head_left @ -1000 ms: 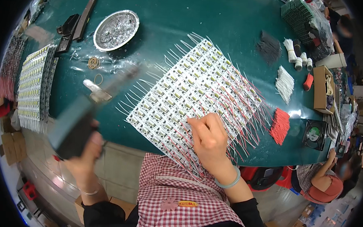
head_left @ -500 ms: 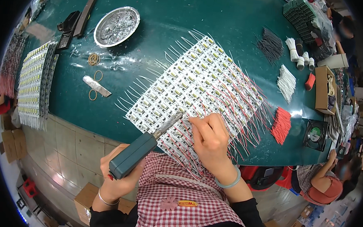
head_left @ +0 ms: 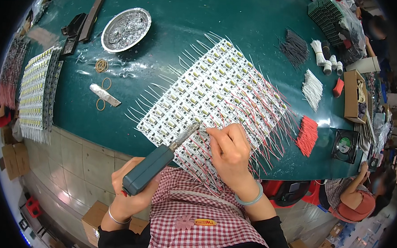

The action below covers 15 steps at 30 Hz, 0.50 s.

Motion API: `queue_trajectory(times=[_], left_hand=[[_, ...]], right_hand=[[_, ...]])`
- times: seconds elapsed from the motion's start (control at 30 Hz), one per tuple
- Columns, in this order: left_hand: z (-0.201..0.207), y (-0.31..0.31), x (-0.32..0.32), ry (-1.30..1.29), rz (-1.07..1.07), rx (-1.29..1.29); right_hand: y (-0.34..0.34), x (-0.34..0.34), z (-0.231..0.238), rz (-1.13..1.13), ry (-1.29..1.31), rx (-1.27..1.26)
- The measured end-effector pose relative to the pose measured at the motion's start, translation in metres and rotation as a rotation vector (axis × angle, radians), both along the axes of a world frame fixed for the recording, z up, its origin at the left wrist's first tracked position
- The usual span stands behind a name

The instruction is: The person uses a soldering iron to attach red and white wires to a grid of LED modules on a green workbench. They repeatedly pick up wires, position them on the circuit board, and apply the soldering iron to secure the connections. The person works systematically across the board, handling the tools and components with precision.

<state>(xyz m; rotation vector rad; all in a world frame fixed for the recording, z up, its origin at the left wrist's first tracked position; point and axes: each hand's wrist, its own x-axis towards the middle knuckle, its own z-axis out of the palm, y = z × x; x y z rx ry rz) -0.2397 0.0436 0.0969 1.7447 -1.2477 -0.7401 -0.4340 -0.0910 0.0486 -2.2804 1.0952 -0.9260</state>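
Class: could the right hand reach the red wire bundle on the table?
Probably yes: the red wire bundle lies beyond the right hand, with only the circuit panel and its thin wires between them.

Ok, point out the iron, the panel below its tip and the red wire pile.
Iron (head_left: 153, 163), head view: on its dark green handle.
Panel (head_left: 212, 95), head view: middle of its visible face.
Red wire pile (head_left: 306, 136), head view: on its middle.

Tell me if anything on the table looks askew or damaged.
Nothing looks plainly damaged. Red wires on the white board look untidy: they splay and cross toward its right side, whereas the white wires along its left edge stick out more evenly.
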Motion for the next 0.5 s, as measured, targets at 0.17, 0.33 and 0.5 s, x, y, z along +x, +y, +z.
queue_trajectory(times=[0.17, 0.33, 0.5], left_hand=[[0.0027, 0.0013, 0.0029, 0.008, -0.026, -0.013], [0.0020, 0.0008, 0.0026, 0.057, -0.025, 0.003], [0.0031, 0.0031, 0.0038, 0.020, 0.010, 0.006]], right_hand=[[0.0001, -0.0001, 0.0006, 0.005, 0.011, -0.002], [-0.0001, -0.0006, -0.0002, 0.028, 0.017, -0.021], [0.0009, 0.0005, 0.0016, 0.019, -0.005, -0.009]])
